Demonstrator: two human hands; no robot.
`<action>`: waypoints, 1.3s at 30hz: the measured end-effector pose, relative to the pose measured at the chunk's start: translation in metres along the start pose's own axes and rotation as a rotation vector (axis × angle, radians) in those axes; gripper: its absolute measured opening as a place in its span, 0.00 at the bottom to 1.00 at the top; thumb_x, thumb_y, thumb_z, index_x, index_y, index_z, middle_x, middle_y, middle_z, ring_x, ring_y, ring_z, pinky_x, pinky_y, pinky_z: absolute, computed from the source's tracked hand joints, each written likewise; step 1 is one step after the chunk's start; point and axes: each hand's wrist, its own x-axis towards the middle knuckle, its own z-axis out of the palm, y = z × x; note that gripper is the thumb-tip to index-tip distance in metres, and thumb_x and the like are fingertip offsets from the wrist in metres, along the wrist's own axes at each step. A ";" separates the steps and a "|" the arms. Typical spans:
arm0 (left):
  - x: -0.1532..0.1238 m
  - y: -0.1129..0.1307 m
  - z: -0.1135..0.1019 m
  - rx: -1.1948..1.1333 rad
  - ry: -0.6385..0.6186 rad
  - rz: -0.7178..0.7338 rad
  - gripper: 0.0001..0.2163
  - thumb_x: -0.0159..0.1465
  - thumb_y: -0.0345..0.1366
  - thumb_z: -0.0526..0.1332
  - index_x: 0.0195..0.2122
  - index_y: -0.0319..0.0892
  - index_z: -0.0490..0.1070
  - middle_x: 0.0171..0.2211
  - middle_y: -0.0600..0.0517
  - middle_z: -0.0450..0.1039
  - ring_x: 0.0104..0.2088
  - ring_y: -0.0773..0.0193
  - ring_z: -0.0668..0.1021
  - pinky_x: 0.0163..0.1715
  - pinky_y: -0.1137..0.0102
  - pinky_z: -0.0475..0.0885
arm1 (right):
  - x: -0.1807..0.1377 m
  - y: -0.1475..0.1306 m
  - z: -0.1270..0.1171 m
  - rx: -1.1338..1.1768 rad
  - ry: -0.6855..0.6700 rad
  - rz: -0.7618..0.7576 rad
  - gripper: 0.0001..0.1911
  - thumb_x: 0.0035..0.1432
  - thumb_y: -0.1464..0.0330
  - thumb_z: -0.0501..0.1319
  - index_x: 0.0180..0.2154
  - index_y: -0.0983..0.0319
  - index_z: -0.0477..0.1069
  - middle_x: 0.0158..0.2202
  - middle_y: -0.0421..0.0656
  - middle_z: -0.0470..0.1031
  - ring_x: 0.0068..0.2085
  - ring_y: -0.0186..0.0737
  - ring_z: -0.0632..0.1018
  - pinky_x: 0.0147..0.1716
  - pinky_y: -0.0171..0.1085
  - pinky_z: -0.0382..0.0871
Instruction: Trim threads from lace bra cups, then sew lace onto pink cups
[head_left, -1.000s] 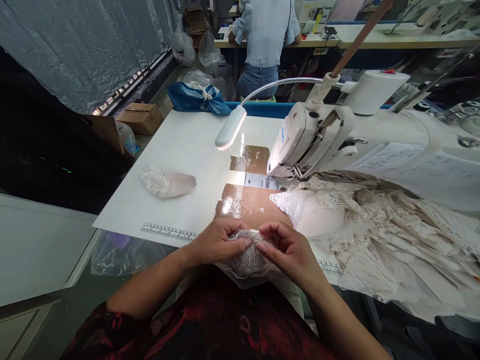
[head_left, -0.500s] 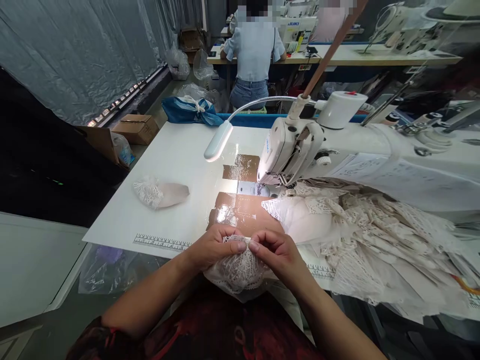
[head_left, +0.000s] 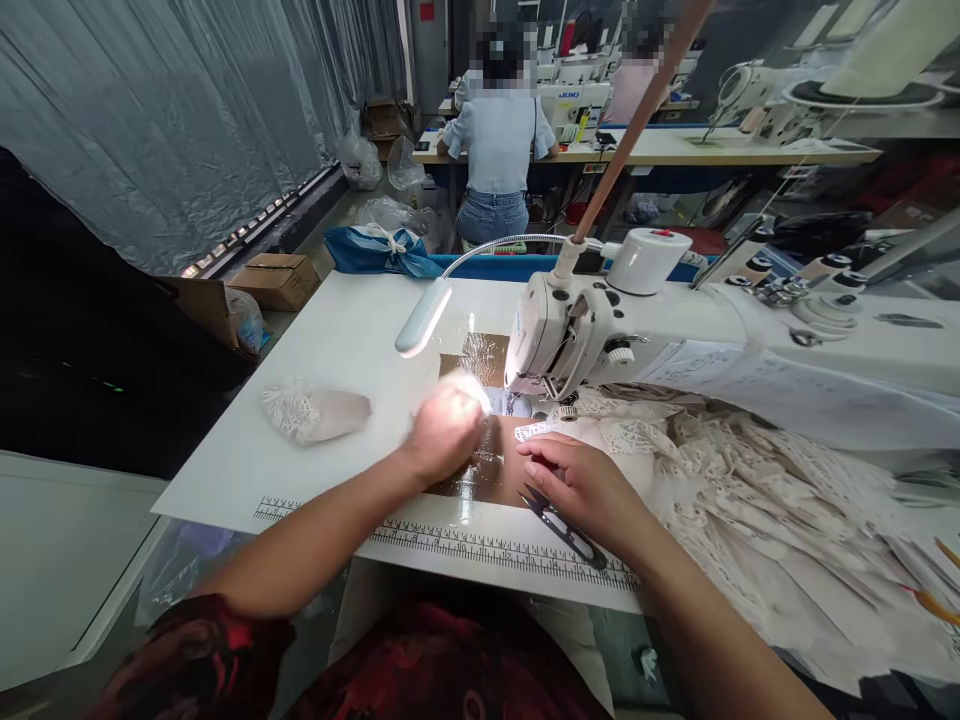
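My left hand [head_left: 448, 432] is closed and smeared by motion, just left of the sewing machine's needle area. A white lace piece [head_left: 471, 386], washed out by the lamp, pokes out past its fingers. My right hand [head_left: 581, 485] is on the table at the near side of the machine, thumb and fingers apart, fingertips by the lace edge [head_left: 531, 431] of a pale fabric piece. Black thread snips [head_left: 562, 530] lie just below this hand, partly beside the palm. The sewing machine [head_left: 555, 340] stands beyond both hands.
A lace-and-beige piece [head_left: 319, 412] lies on the left of the white table [head_left: 225, 455]. Lace fabric is heaped [head_left: 750, 500] on the right. A lamp [head_left: 424, 318] hangs over the table. A printed ruler [head_left: 465, 550] runs along the front edge. A co-worker [head_left: 495, 140] sits ahead.
My hands have parted. The left carried the lace piece forward from the table's front edge towards the needle; the right moved forward to the fabric's lace edge. The snips now show.
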 end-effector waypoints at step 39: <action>0.037 -0.034 0.057 -0.306 0.096 0.463 0.14 0.68 0.34 0.52 0.46 0.33 0.74 0.47 0.39 0.76 0.47 0.53 0.78 0.45 0.57 0.76 | 0.034 0.019 0.032 -0.700 -0.019 0.117 0.22 0.51 0.78 0.55 0.48 0.59 0.71 0.42 0.47 0.73 0.35 0.44 0.72 0.27 0.39 0.55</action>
